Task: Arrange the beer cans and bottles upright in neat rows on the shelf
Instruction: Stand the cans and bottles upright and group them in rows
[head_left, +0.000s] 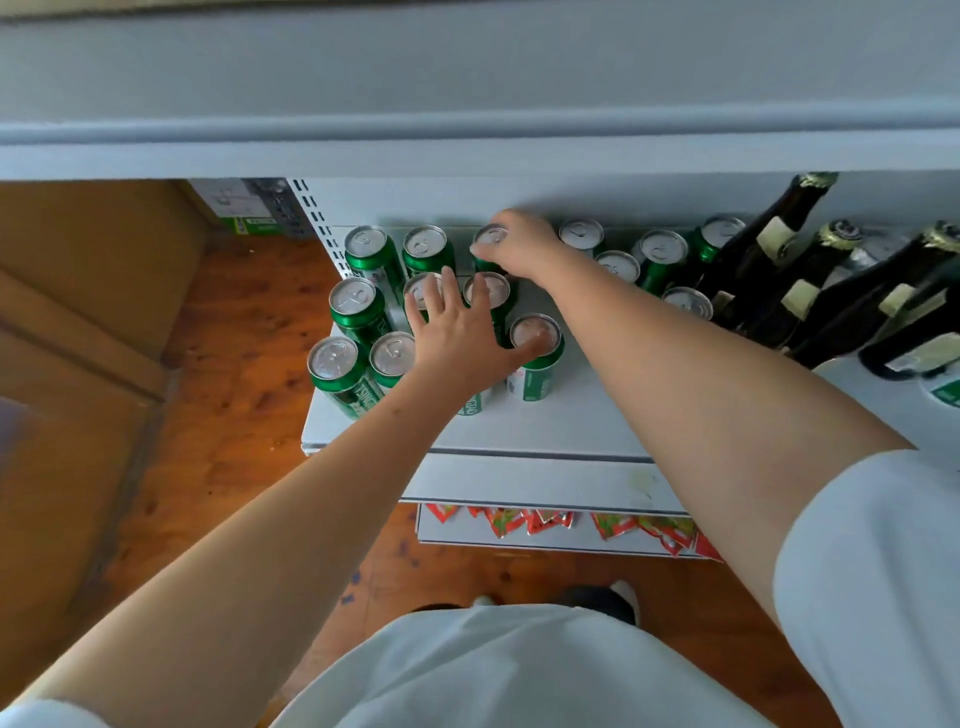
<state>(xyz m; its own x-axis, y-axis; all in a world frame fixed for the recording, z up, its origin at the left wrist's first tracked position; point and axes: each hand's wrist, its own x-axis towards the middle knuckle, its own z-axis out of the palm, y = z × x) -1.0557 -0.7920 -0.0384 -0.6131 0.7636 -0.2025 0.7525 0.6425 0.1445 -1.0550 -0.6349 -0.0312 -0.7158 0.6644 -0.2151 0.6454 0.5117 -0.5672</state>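
Head view: green aluminium beer cans (358, 306) stand upright in rows mid-frame on the white metal shelf (545, 426), dark glass beer bottles (810, 291) at right. Left hand (462, 332) lies flat, fingers spread over can tops. Right hand (519, 241) pinches a back-row can (491, 236) by its rim. Wooden floor (228, 395) below, red snack packets (524, 519) on the lower shelf.

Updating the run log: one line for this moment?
right hand: grips back-row can | left hand: spread over front cans | bottles: right | shelf
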